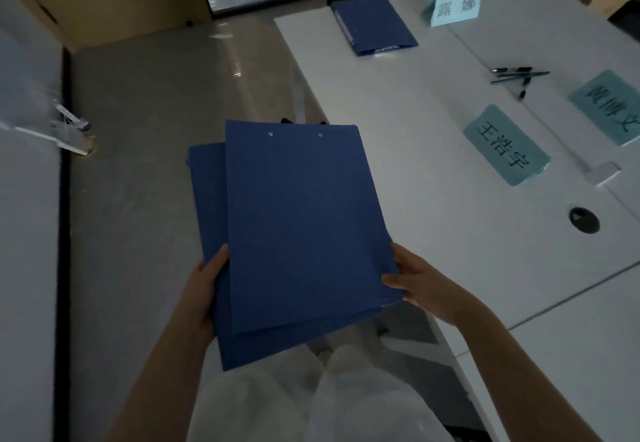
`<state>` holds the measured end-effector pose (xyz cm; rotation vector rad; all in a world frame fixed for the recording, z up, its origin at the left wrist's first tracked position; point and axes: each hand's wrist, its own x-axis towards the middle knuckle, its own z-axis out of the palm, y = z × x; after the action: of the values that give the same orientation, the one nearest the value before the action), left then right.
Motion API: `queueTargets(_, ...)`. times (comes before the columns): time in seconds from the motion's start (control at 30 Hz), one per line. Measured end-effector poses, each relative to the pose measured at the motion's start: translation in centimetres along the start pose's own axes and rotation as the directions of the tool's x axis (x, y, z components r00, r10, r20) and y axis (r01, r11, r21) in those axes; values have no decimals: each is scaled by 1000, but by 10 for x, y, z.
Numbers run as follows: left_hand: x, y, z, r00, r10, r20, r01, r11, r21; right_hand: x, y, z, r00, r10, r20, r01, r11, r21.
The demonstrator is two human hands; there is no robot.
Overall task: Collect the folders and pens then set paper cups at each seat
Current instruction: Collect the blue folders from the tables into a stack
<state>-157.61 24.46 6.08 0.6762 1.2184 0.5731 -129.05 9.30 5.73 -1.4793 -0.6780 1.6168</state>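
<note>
I hold two stacked blue folders [298,220] in front of me, over the floor beside the white table [415,151]. My left hand [207,282] grips the stack's left edge, mostly from underneath. My right hand [419,286] pinches the top folder's lower right corner, thumb on top. A third blue folder [374,24] lies at the table's far end. Several dark pens [517,76] lie together near the table's middle.
Teal name cards stand on the table: one close by [505,145], one to the right [609,109], a paler one far off [455,5]. A round cable hole [584,220] is in the tabletop. A white partition [24,234] stands to my left.
</note>
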Motion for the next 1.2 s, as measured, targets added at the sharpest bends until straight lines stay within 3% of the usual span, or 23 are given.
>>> queueTargets(0.13, 15, 17, -18, 1000, -13, -28, 12, 999, -37, 32, -17, 6, 997, 15, 72, -11, 998, -54)
queueTargets(0.27, 45, 55, -44, 1000, -4, -23, 3, 999, -45, 94, -49, 30, 999, 14, 43, -11, 997, -78)
queueTargets(0.47, 102, 129, -79, 1000, -12, 24, 13, 1000, -22, 198, -122, 86, 996, -35, -85, 53, 972, 227)
queueTargets(0.57, 134, 169, -94, 998, -10, 61, 10, 1000, -6, 248, -150, 109, 988, -32, -154, 65, 974, 217)
queueTargets(0.83, 218, 258, -114, 998, 2, 62, -12, 987, 163, 331, -202, 131, 987, -74, -143, 109, 961, 256)
queueTargets(1.2, 368, 373, -53, 995, -16, 102, -12, 965, 261, 478, -296, 83, 982, -175, -72, 172, 984, -45)
